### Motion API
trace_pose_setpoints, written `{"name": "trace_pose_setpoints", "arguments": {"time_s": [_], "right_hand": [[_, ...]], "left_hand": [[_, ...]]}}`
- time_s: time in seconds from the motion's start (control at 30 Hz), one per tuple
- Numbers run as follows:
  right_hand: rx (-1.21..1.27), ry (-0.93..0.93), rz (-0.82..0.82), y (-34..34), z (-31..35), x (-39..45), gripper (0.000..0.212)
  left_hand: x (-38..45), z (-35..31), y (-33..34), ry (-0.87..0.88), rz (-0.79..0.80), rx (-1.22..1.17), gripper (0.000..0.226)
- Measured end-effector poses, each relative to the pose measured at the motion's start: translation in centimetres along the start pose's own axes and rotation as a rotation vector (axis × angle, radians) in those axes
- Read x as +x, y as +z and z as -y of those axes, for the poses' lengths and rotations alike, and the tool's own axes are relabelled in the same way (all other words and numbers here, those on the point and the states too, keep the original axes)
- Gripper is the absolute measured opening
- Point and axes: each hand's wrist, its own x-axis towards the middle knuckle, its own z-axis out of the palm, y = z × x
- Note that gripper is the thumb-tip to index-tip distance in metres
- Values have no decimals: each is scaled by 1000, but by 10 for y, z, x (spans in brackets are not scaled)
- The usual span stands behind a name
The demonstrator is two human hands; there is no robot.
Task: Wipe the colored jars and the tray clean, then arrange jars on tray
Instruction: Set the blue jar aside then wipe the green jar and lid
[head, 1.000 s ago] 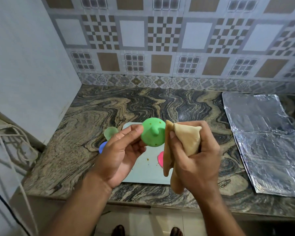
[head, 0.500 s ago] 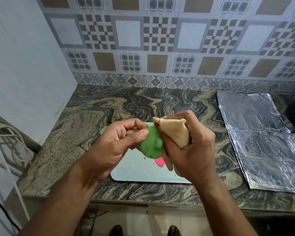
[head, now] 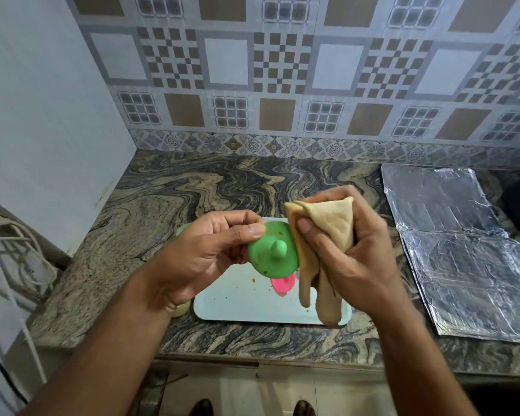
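Half a second ago the beige cloth (head: 327, 232) was pressed against the green jar lid (head: 273, 250); now it has drawn off to the right, its edge only just meeting the lid's rim, so the knobbed face shows whole. Brown specks remain near its upper edge and lower left, so I judge the wipe unfinished and another pass due. The left hand (head: 210, 250) grips the lid, thumb curled over the top rim, fingers behind. The right hand (head: 351, 250) is closed round the bunched cloth, whose tails hang below it. Under both hands lies the pale tray (head: 246, 304) on the table (head: 192, 187), still crumbed, with a pink piece (head: 282, 285) on it just below the lid. A pale green piece (head: 183, 228) peeks out behind the left hand, off the tray
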Motion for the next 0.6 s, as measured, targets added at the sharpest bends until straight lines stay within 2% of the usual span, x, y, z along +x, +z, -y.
{"name": "trace_pose_setpoints", "arguments": {"time_s": [0.1,0.2,0.3,0.37,0.5,0.6], "right_hand": [[71,38,36,5,-2,-1,13],[168,60,-35,7,-2,0,13],[277,103,-141,12,-2,1,11],[370,128,-272,16,-2,4,11],[494,123,-634,20,1,14,13],[523,155,-765,22,0,17,10]], "left_hand": [[5,-3,2,-12,7,-26,17],[8,-3,6,-14,15,-76,20],[10,-1,14,-6,16,-143,49],[11,0,19,11,-34,-226,63],[5,14,34,155,-57,-102,57],[1,28,49,202,-167,40,40]]}}
